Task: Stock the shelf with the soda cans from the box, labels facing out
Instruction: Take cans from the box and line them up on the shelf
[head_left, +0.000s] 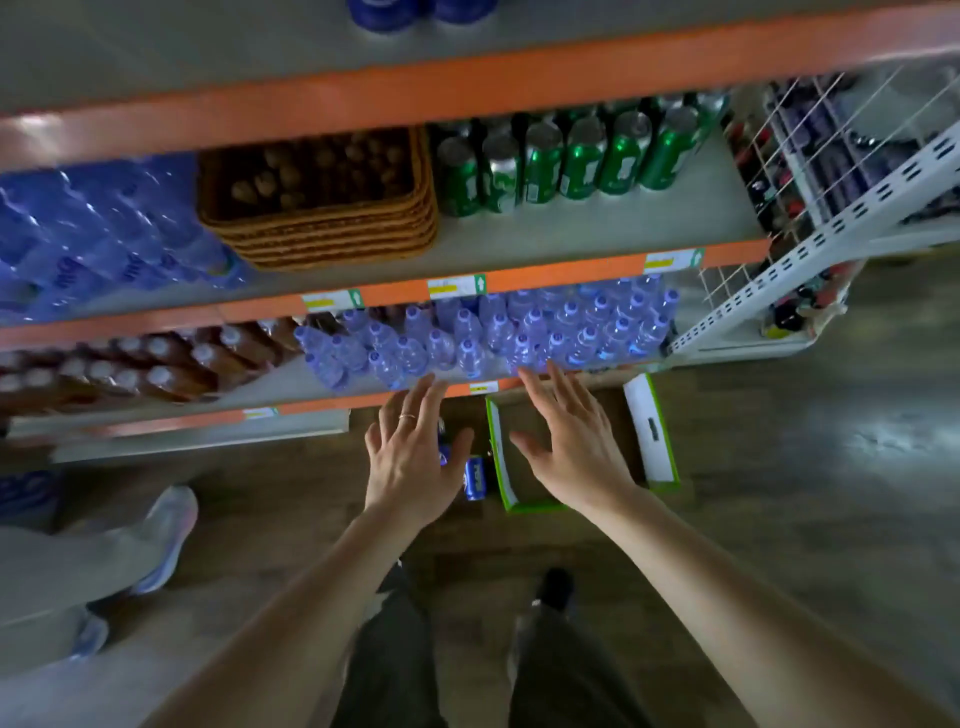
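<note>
We are holding both the left hand and right hand spread and empty above the box, positioning to reach the blue soda cans standing on the floor beside it.

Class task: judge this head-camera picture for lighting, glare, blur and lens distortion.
Head view: dim overall, the floor and trousers dark; a pale glare patch on the floor at right; wide-angle bending curves the orange shelf edges; bottles and green cans are soft and smeared, their labels unreadable; both open hands are fairly sharp.
</note>
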